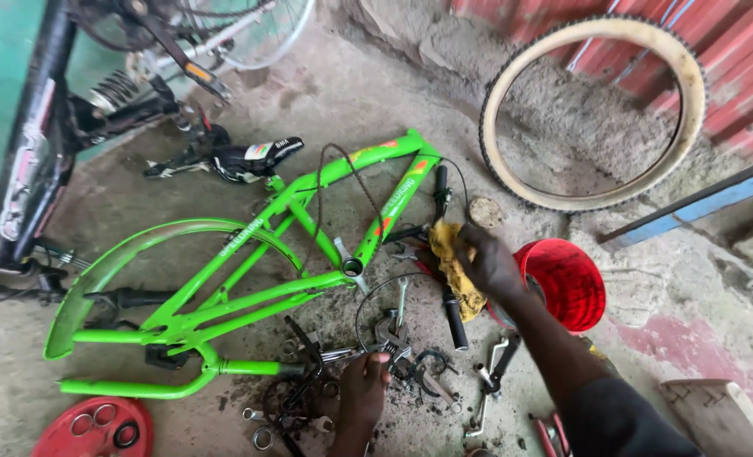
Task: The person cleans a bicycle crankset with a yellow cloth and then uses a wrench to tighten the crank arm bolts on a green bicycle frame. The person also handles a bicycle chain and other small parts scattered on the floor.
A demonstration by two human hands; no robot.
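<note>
Left hand (364,391) closed on a small metal part among scattered steel wrenches (393,334) on the concrete floor (325,93).
Right hand (488,264) clutches a crumpled yellow rag (457,267) beside the bright green bicycle frame (249,279); red plastic bucket (567,283) adjacent.

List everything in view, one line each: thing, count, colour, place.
bicycle frame: one, bright green, flat on the concrete floor
mudguard: one, green, at the frame's rear
saddle: one, black, above the frame
tyre: one, cream and black, leaning on the red wall
bucket: one, red
lid: one, red, holding rings
spanners and small parts: several, metal, scattered below the frame
rag: one, yellow, at the handlebar
right hand: grips the rag
left hand: among the parts
</note>
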